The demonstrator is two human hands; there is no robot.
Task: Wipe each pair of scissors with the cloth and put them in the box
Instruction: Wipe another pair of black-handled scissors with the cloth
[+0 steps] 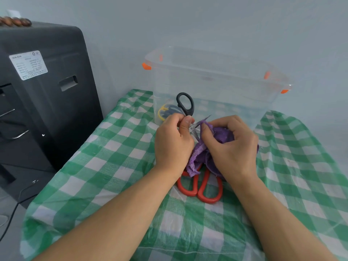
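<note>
Fingers (185,120) of the left hand (172,142) pinch the black scissors (185,104); the right hand (232,146) grips the cloth (197,153) around a blade. Wiping is underway. Next: the box (216,80) at 12 o'clock.

Purple cloth (224,136), green-checked tablecloth (116,166)

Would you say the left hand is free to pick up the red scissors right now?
Probably not: the left hand grips the black scissors, and the purple cloth in the right hand drapes over the red scissors.
</note>
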